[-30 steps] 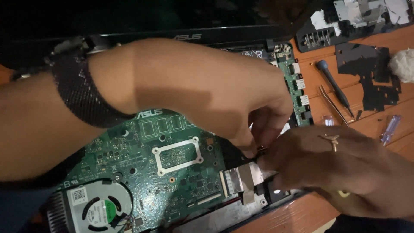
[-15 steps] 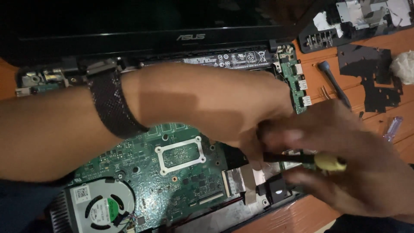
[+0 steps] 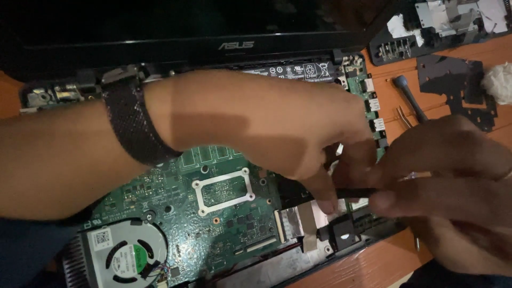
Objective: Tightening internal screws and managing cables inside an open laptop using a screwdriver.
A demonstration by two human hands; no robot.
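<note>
An opened laptop [image 3: 298, 48] lies with its green motherboard [image 3: 176, 197] bare. My left hand [image 3: 277, 128], with a black band on the wrist, reaches across the board. Its fingertips bunch at the board's right edge, just above a flat silver ribbon cable [image 3: 301, 221]. They close around the front end of a thin dark screwdriver shaft [image 3: 354, 191]. My right hand [image 3: 453, 186] comes in from the right and is shut on that screwdriver, hiding the handle. The tip is hidden between the fingers.
A round cooling fan [image 3: 125, 253] sits at the board's lower left. On the orange table to the right lie a black-tipped tool [image 3: 408, 96], tweezers [image 3: 404, 116], a black perforated sheet [image 3: 453, 80], a white wad [image 3: 498, 82] and removed laptop parts [image 3: 442, 21].
My right hand has risen and closed in on my left fingertips with the screwdriver. The yellow handle seen half a second ago is now covered. My left arm slid a little right.
</note>
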